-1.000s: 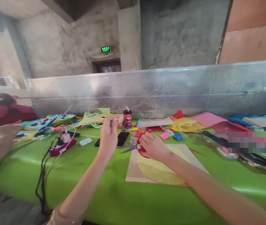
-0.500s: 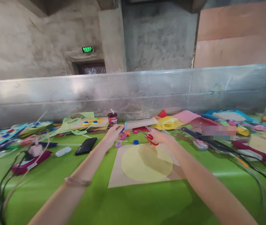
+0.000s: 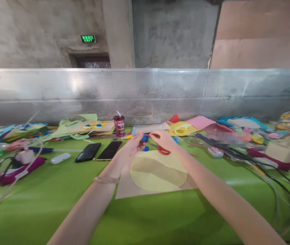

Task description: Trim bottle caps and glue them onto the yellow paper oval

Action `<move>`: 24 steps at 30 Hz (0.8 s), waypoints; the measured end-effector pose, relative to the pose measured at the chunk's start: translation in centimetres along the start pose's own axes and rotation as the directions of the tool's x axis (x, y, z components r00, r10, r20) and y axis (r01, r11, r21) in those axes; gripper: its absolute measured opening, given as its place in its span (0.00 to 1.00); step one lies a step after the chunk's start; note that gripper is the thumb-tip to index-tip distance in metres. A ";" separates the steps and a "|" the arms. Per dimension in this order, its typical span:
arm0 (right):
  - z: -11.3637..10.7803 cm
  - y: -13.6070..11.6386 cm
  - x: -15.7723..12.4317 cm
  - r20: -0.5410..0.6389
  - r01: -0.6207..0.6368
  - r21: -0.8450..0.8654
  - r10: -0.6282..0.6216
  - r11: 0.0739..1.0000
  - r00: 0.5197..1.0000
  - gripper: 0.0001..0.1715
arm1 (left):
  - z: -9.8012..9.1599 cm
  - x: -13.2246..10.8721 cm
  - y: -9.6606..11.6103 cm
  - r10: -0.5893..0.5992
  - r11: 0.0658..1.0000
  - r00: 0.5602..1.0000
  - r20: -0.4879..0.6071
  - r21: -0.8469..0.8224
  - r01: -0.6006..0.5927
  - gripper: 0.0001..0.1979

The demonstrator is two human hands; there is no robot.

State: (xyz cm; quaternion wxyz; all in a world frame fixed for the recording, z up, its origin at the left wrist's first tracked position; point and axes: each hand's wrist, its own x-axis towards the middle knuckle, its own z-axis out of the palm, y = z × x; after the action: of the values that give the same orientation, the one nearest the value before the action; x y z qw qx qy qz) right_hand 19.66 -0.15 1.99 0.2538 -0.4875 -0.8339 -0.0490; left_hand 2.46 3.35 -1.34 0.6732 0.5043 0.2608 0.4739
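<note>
My left hand (image 3: pixel 135 143) is closed on a small round blue cap (image 3: pixel 145 138), which it holds up over the far edge of the paper. Close beside it, my right hand (image 3: pixel 162 140) has its fingertips pinched together near the cap; anything between them is too small to make out. A second blue cap (image 3: pixel 146 148) lies on the table just below. Red-handled scissors (image 3: pixel 164 150) rest under my right hand. Nearer to me, a pale yellow paper oval (image 3: pixel 157 172) lies on a light sheet (image 3: pixel 124 190), partly shaded by my arms.
Two phones (image 3: pixel 88 152) and a white case (image 3: pixel 60 158) lie left. Behind stand a drink cup (image 3: pixel 119 126) and coloured paper scraps (image 3: pixel 182 128). Power strips (image 3: pixel 272 158) with cables flank both sides of the green tabletop (image 3: pixel 145 221). A perforated metal barrier (image 3: pixel 145 95) runs behind.
Both hands have come together above the paper's far edge. My left hand moved right with the blue cap. My right hand moved left and up from beside the scissors. The camera view shifted.
</note>
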 end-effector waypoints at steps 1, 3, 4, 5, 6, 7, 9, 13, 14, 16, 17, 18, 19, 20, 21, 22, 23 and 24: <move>0.2 -0.5 0.1 -0.046 0.036 0.030 -0.034 0.999 0.998 0.14 | 0.1 0.0 0.1 -0.009 1.000 1.000 0.010 0.001 0.009 0.19; 0.4 -1.1 0.1 -0.124 0.089 0.064 -0.081 0.994 0.989 0.13 | 0.4 -0.2 0.2 -0.015 1.000 1.000 0.022 0.005 0.015 0.19; 0.5 -1.3 0.1 -0.154 0.106 0.069 -0.095 0.992 0.984 0.13 | 0.6 -0.3 0.3 -0.017 1.000 0.999 0.027 0.009 0.017 0.19; 0.6 -1.4 0.1 -0.180 0.119 0.070 -0.105 0.990 0.978 0.12 | 0.7 -0.4 0.3 -0.021 1.000 0.999 0.033 0.014 0.021 0.17; 0.6 -1.5 0.0 -0.202 0.131 0.066 -0.115 0.989 0.973 0.12 | 0.8 -0.5 0.4 -0.029 0.999 0.999 0.039 0.021 0.028 0.16; 0.5 -1.5 0.0 -0.217 0.143 0.060 -0.126 0.988 0.968 0.12 | 0.9 -0.6 0.4 -0.040 0.999 0.998 0.045 0.031 0.039 0.15; 0.3 -1.6 -0.2 -0.232 0.165 0.040 -0.151 0.985 0.961 0.11 | 1.1 -0.9 0.5 -0.063 0.997 0.997 0.053 0.051 0.060 0.14; 0.1 -1.8 -0.5 -0.228 0.178 -0.017 -0.177 0.984 0.958 0.10 | 1.7 -1.3 0.8 -0.078 0.993 0.995 0.058 0.089 0.073 0.15; 0.1 -1.9 -0.5 -0.223 0.176 -0.031 -0.179 0.984 0.958 0.10 | 1.8 -1.4 0.8 -0.075 0.993 0.995 0.060 0.098 0.069 0.18; 0.1 -2.0 -0.6 -0.208 0.176 -0.056 -0.184 0.983 0.961 0.10 | 2.0 -1.6 0.9 -0.069 0.992 0.995 0.066 0.115 0.061 0.22; 0.1 -2.0 -0.6 -0.201 0.174 -0.069 -0.184 0.982 0.962 0.11 | 2.1 -1.7 0.9 -0.066 0.991 0.995 0.069 0.123 0.057 0.24; 0.1 -2.0 -0.7 -0.196 0.169 -0.080 -0.182 0.982 0.964 0.11 | 2.2 -1.7 0.9 -0.063 0.990 0.995 0.072 0.131 0.054 0.25; 0.1 -2.1 -0.7 -0.193 0.162 -0.092 -0.177 0.983 0.965 0.11 | 2.3 -1.8 0.9 -0.062 0.989 0.995 0.076 0.138 0.051 0.26; 0.2 -2.1 -0.7 -0.190 0.152 -0.103 -0.170 0.983 0.967 0.11 | 2.4 -1.9 0.9 -0.062 0.988 0.995 0.080 0.144 0.050 0.26; 0.2 -2.2 -0.7 -0.188 0.141 -0.114 -0.161 0.983 0.969 0.11 | 2.4 -1.9 0.9 -0.063 0.987 0.995 0.082 0.150 0.051 0.26; 0.3 -2.3 -0.8 -0.186 0.128 -0.125 -0.150 0.984 0.971 0.11 | 2.5 -2.0 0.9 -0.066 0.987 0.994 0.083 0.154 0.052 0.26; 0.3 -2.4 -0.8 -0.184 0.113 -0.135 -0.137 0.984 0.973 0.12 | 2.5 -2.0 0.9 -0.069 0.986 0.994 0.084 0.158 0.055 0.26; 0.4 -2.5 -0.8 -0.182 0.098 -0.145 -0.124 0.985 0.975 0.12 | 2.6 -2.1 0.9 -0.073 0.985 0.994 0.084 0.160 0.059 0.26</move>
State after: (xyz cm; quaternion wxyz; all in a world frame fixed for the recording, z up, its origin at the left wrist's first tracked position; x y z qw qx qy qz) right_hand 17.71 -1.89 1.65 0.2957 -0.4492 -0.8266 -0.1660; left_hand 3.40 0.42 0.18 0.6576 0.5678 0.2834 0.4060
